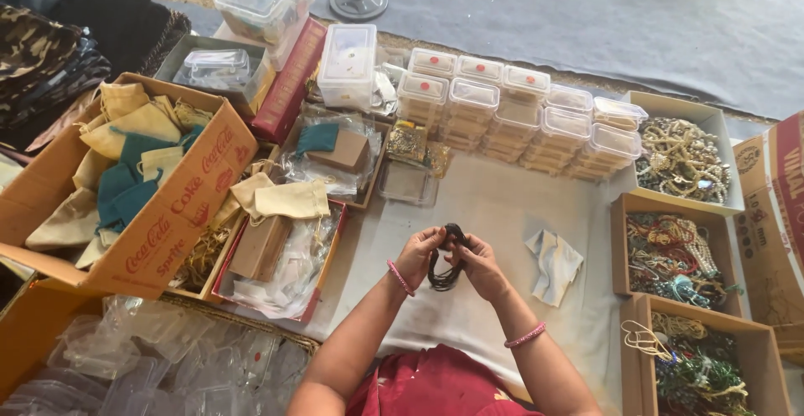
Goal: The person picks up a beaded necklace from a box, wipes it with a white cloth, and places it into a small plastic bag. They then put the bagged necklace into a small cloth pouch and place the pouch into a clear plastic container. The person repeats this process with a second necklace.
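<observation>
Grey cloth (494,206) on floor, free patch at centre, hemmed by cardboard boxes (678,257) right, clear stacked containers (519,114) behind, pouch trays left. Left hand (416,255) and right hand (481,265) both pinch a dark bead strand (446,272) above the patch, near a folded white cloth (553,265).

Grey carpet (636,14) under a white sheet (494,206).

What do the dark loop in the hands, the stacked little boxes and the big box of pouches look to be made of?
Dark loop, held between left hand and right hand: probably thin cord or fine bead strands, since it hangs limp; too small to tell. Stacked little boxes: clear plastic, see-through and glossy. Big box: brown cardboard, matte, with folded flaps. Pouches: soft cloth, creased.
</observation>
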